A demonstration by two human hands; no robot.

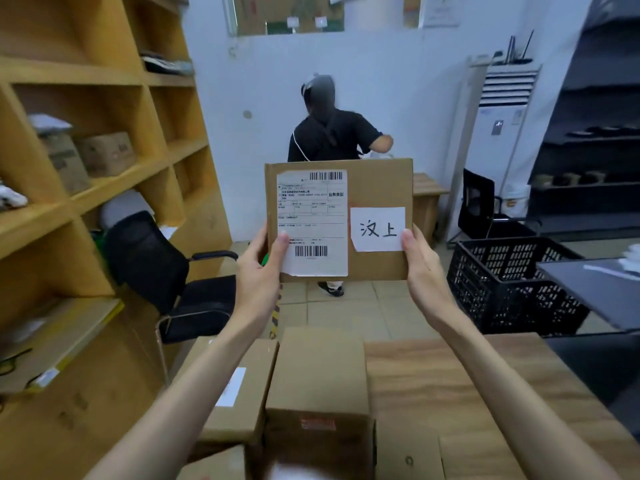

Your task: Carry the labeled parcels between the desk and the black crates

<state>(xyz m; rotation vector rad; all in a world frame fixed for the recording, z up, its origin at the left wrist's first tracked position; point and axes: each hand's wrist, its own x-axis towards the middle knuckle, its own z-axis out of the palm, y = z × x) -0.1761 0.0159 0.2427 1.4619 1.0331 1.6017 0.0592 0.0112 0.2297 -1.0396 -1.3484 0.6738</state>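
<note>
- Two hands hold one flat cardboard parcel upright in the air above the near end of the desk, its labelled face toward the camera.
- Left hand grips the parcel's lower left corner, thumb pressed on the printed shipping label.
- Right hand grips the lower right corner, thumb touching the edge of a white handwritten note stuck just beside the shipping label.
- Below the raised parcel, several more cardboard boxes lie on the desk, packed against each other.
- To the right, on the floor, stands a black crate with perforated walls.
- At left are wooden shelves and a black chair.
- Behind the parcel, a person in a black shirt stands, back turned.
</note>
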